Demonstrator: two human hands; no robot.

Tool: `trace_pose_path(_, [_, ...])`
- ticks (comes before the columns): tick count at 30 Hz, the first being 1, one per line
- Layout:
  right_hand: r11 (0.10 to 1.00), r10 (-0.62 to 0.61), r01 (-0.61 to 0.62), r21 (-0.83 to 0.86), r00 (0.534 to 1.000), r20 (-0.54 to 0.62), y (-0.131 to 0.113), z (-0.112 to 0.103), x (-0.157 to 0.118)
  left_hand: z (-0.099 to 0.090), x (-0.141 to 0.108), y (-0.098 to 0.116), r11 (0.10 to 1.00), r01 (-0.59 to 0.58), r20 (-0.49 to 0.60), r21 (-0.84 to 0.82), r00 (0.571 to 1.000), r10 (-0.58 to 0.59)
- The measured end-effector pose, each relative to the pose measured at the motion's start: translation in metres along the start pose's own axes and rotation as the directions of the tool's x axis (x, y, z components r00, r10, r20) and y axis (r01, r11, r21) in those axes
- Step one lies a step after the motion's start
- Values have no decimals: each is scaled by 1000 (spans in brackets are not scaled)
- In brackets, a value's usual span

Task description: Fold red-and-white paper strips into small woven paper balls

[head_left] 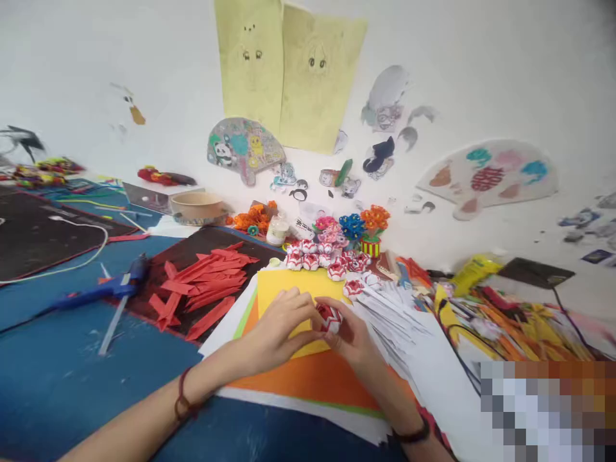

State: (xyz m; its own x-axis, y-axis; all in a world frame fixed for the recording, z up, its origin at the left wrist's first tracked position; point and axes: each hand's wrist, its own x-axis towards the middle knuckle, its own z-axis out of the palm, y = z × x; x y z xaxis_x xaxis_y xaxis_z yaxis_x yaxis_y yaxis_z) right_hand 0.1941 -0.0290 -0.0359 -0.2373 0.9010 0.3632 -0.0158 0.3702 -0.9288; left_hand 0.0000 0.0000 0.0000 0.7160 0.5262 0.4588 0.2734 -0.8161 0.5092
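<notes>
Between my two hands is a small folded-paper ball (330, 317) with a red and white zigzag pattern. My right hand (349, 333) curls round its right side, thumb in front and fingers behind. The fingertips of my left hand (289, 324) pinch at its left edge. Both hands are over a yellow sheet (276, 285) on top of an orange sheet (308, 378). Several similar red and white paper balls (310, 260) sit in rows just behind. White paper strips (389, 327) fan out to the right, and folded red paper pieces (206, 285) lie in a heap to the left.
A blue glue gun (110, 289) with a glue stick and cable lies at the left. Behind stand a beige bowl (197, 208), a white jar (277, 231) and paper flowers (352, 226) against the wall. Mixed paper scraps (520, 321) pile up at the right.
</notes>
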Motion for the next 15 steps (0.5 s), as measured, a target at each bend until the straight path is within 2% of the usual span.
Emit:
trace_pose_path(6, [999,28,-28,22,1000,10,-2,2,-3,6,-3,-5,988,-7,-53,154,998,15])
trace_pose_path(11, [999,4,-3,-54,1000,28,-2,-1,-4,0,-3,-1,987,-39,-49,158,998,47])
trace_pose_path(15, [999,-3,4,-34,1000,31,1,-2,-5,-2,-4,1,979,-56,-79,198,994,72])
